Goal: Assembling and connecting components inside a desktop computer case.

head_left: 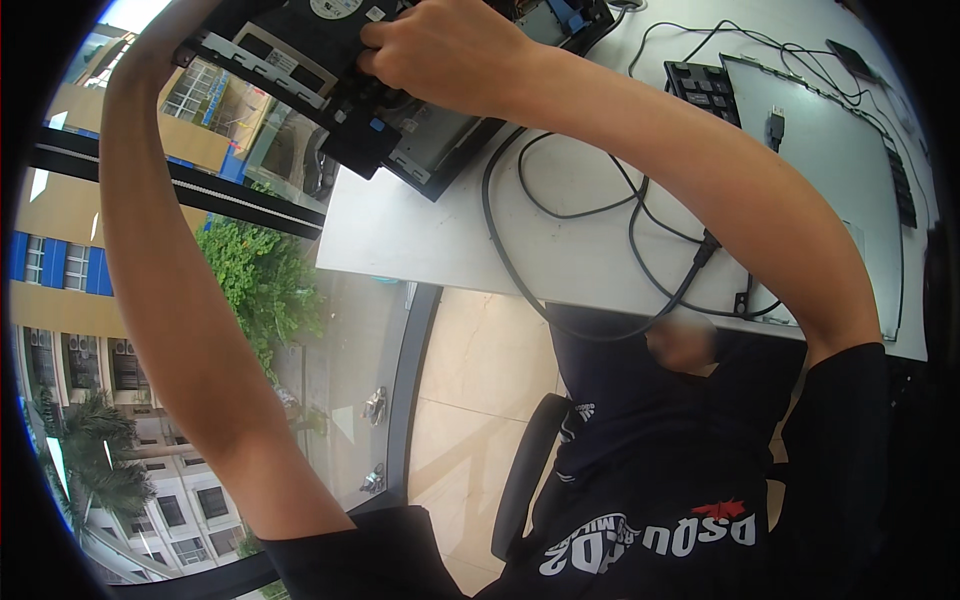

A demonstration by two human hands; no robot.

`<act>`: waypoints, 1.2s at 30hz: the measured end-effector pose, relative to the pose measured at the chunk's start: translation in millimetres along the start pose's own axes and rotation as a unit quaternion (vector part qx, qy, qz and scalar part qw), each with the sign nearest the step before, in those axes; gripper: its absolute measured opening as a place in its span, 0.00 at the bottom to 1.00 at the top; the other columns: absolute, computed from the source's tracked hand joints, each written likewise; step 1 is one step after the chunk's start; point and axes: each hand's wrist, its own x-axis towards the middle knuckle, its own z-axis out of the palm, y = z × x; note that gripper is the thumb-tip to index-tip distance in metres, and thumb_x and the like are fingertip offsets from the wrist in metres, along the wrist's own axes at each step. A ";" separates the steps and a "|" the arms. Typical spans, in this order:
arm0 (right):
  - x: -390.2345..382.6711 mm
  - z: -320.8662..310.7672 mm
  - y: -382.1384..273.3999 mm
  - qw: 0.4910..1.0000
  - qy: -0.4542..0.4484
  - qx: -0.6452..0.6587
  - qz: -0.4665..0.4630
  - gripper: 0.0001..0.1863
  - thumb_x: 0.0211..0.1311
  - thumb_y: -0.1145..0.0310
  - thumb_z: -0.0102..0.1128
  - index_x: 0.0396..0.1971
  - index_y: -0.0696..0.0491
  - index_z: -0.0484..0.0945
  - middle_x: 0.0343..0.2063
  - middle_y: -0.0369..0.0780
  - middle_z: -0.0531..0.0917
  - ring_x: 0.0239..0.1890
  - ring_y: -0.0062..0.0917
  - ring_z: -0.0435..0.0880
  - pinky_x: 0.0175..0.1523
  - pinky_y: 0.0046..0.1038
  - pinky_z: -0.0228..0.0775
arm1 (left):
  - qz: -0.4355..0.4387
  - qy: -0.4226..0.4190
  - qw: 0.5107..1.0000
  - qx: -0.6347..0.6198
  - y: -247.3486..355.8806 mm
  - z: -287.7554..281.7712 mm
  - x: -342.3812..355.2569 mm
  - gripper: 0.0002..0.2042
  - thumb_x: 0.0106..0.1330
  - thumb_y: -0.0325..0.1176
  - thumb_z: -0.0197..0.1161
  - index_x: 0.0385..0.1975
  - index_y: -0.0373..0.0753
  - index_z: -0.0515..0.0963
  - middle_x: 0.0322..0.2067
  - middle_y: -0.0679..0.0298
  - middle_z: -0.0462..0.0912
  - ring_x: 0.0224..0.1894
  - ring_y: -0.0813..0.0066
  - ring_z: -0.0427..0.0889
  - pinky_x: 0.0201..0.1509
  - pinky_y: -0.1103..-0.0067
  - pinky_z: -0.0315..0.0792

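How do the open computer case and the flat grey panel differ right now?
- Look: the open computer case is mostly black with parts inside; the flat grey panel is a plain, pale sheet.
- Place: the case juts past the left edge of the white table; the panel lies at the right side.
- Contact: the right hand is at the case; only a forearm crosses in front of the panel.

Shared: both are at least partly over the table.

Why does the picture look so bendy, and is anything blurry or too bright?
Head view: the fisheye lens curves straight edges, like the window frame; head view: a round patch near the table edge is blurred; head view: the sky glares white.
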 end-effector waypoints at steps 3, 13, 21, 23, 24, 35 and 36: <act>8.8 6.1 -9.6 0.999 0.029 -0.037 -0.007 0.03 0.59 0.72 0.67 0.29 0.54 0.87 0.28 0.36 0.86 0.32 0.28 0.91 0.32 0.29 0.82 | -0.045 0.017 0.998 -0.037 -75.1 -38.7 69.8 0.29 0.66 0.52 0.71 0.55 0.32 0.82 0.48 0.55 0.88 0.44 0.71 0.87 0.51 0.78 0.81; -7.0 22.7 -21.3 0.996 0.065 -0.061 -0.023 0.10 0.53 0.71 0.66 0.36 0.47 0.89 0.33 0.31 0.85 0.28 0.23 0.90 0.31 0.21 0.80 | -0.036 0.039 0.998 0.015 -3.8 8.2 -10.9 0.29 0.64 0.54 0.72 0.52 0.32 0.84 0.45 0.56 0.89 0.41 0.71 0.87 0.48 0.79 0.81; -7.8 23.7 -20.6 0.997 0.053 -0.060 0.005 0.10 0.56 0.70 0.65 0.38 0.48 0.88 0.35 0.32 0.86 0.28 0.24 0.90 0.29 0.23 0.80 | -0.089 0.070 0.993 0.020 -10.0 4.1 7.6 0.32 0.61 0.56 0.73 0.52 0.31 0.84 0.49 0.54 0.88 0.49 0.67 0.86 0.56 0.76 0.78; -8.2 25.2 -13.7 0.997 0.056 -0.060 0.001 0.09 0.57 0.69 0.65 0.38 0.48 0.88 0.35 0.32 0.86 0.27 0.25 0.90 0.29 0.23 0.79 | -0.026 0.040 0.999 0.012 -4.1 3.6 -7.7 0.33 0.60 0.58 0.74 0.53 0.32 0.84 0.50 0.54 0.88 0.49 0.67 0.86 0.57 0.76 0.77; -9.3 24.9 -8.3 0.998 0.034 -0.052 0.020 0.09 0.57 0.69 0.65 0.38 0.48 0.87 0.36 0.33 0.86 0.27 0.25 0.90 0.29 0.24 0.80 | -0.024 0.040 0.999 0.013 -5.1 2.8 -2.7 0.33 0.60 0.58 0.74 0.53 0.32 0.84 0.50 0.54 0.88 0.49 0.67 0.86 0.57 0.76 0.77; -11.3 23.8 -11.3 0.999 0.032 -0.022 0.023 0.10 0.55 0.70 0.65 0.38 0.47 0.87 0.40 0.34 0.86 0.31 0.27 0.91 0.31 0.26 0.81 | 0.076 -0.004 0.997 0.011 -47.5 -9.7 27.0 0.35 0.62 0.58 0.68 0.61 0.35 0.80 0.49 0.55 0.88 0.46 0.70 0.90 0.55 0.82 0.81; -12.2 24.3 -8.9 0.999 0.037 -0.016 0.019 0.11 0.55 0.71 0.64 0.39 0.47 0.87 0.39 0.34 0.86 0.31 0.26 0.91 0.32 0.26 0.82 | 0.077 -0.004 0.997 0.012 -44.8 -9.6 26.3 0.35 0.62 0.58 0.68 0.61 0.35 0.80 0.49 0.55 0.88 0.46 0.70 0.90 0.55 0.82 0.81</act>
